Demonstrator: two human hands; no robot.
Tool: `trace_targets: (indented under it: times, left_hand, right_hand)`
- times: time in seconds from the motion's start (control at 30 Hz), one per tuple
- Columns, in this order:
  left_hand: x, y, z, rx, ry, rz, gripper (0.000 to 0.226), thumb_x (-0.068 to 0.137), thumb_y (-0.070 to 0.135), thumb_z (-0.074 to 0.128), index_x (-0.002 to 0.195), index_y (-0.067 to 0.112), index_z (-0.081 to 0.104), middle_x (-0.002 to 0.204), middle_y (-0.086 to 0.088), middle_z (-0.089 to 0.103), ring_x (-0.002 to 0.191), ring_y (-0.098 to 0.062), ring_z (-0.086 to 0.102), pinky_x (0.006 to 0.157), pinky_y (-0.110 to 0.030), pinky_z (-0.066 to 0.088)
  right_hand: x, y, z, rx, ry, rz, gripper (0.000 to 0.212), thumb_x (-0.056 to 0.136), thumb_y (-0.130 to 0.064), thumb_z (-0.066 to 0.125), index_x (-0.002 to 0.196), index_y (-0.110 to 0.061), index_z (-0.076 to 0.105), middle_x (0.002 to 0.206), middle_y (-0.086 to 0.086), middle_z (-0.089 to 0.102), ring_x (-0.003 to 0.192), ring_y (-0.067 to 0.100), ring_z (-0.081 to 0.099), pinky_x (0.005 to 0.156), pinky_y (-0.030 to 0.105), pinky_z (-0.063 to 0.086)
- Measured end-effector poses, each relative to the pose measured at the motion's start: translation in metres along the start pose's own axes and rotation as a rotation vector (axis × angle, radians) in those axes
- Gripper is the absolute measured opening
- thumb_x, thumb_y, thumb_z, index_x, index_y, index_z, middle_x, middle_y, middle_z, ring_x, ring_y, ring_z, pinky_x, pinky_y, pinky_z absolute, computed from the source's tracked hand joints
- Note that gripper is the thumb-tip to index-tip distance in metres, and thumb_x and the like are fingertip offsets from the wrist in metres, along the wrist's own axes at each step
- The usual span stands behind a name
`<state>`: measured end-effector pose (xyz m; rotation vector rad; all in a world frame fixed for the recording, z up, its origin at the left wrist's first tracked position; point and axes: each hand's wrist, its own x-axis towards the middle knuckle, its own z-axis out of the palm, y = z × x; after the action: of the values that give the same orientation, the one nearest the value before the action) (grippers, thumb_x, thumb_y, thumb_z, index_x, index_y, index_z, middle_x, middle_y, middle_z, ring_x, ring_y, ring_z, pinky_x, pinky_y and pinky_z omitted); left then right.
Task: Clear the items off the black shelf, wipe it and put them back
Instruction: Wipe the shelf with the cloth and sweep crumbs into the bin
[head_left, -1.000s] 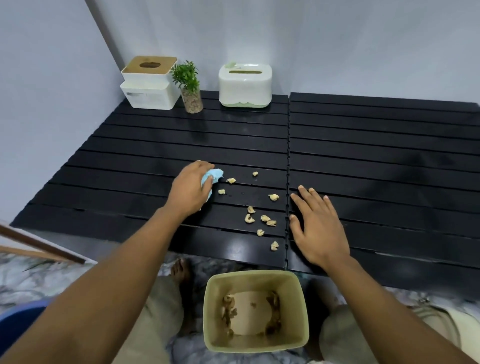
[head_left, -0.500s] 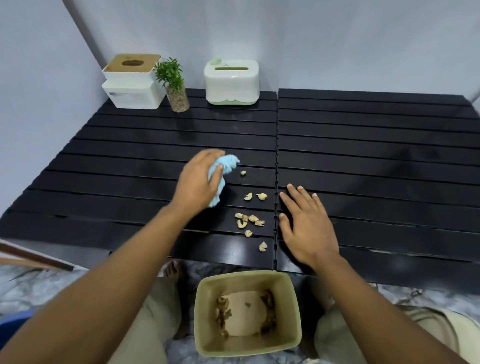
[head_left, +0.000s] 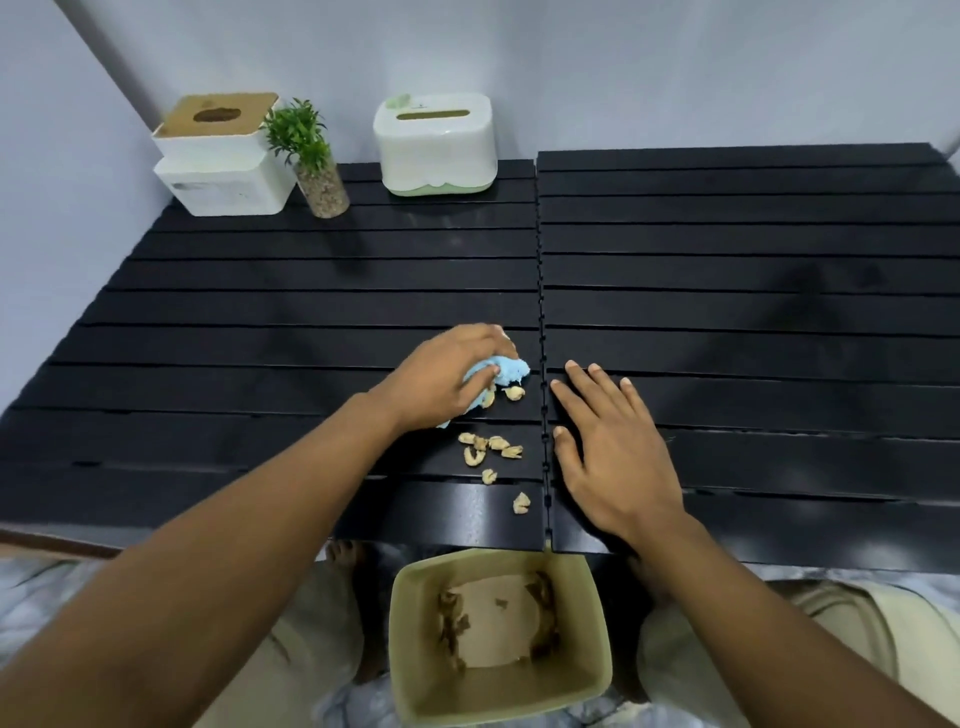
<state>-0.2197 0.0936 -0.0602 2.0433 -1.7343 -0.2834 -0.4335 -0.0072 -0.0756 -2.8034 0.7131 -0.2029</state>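
Head view: the blue cloth (head_left: 506, 371) is gripped by the left hand (head_left: 447, 374), with the fingers curled round it. It is pressed on the black shelf (head_left: 260, 312), near the front edge and just left of the middle seam. The right hand (head_left: 613, 457) is laid flat on the shelf just right of the seam, with the fingers straight and nothing held.

Small pale bits (head_left: 491, 447) are spread between the cloth and the front edge. Two of them are touching the cloth.

It seems the bits are being swept to the front edge. For this to be done well, the cloth should be kept low and pulled in one slow line to the front edge. The bits could be lost in the gaps between the slats, so a light push is best. The flat hand can be used as a wall, so that nothing is rolled over the seam.

The tan bin (head_left: 415, 649) is set below the front edge, right under the bits. Some brown scraps are seen at its bottom.

At the back left corner, a white box with a brown lid (head_left: 223, 176) and a white and green box (head_left: 436, 150) are not yet cleared away. What is inside them cannot be seen. Between them, a small plant (head_left: 298, 135) is held in a clear pot full of little stones.
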Motion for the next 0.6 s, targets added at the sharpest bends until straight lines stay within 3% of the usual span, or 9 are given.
trace_targets:
  times: [0.2,0.43,0.6]
  left_hand:
    - [-0.037,0.037,0.019,-0.058,-0.036,0.100,0.030,0.097,0.023,0.047,0.124,0.017,0.060,0.130,0.003,0.057,0.130,-0.009,0.042,0.108,-0.021,0.030]
    - [-0.038,0.004,-0.034,-0.079,0.456,-0.250,0.025,0.090,0.010,0.051,0.111,0.010,0.066,0.111,-0.002,0.065,0.106,-0.013,0.057,0.092,-0.009,0.034]
    - [-0.113,-0.058,-0.076,0.080,0.483,-0.545,0.023,0.093,0.014,0.051,0.111,0.017,0.066,0.108,0.001,0.063,0.098,-0.016,0.058,0.084,-0.020,0.037]
  right_hand:
    - [-0.001,0.000,0.000,-0.009,0.006,-0.006,0.057,0.095,-0.039,0.019,0.147,-0.022,0.032,0.158,-0.004,0.021,0.147,0.013,0.011,0.121,0.035,0.003]
    - [-0.001,0.001,0.001,-0.009,0.011,-0.008,0.056,0.096,-0.040,0.021,0.147,-0.022,0.034,0.158,-0.005,0.022,0.147,0.012,0.012,0.121,0.035,0.005]
    - [-0.002,0.001,0.001,-0.021,0.005,-0.005,0.056,0.095,-0.040,0.019,0.147,-0.023,0.032,0.158,-0.004,0.022,0.147,0.013,0.012,0.121,0.036,0.006]
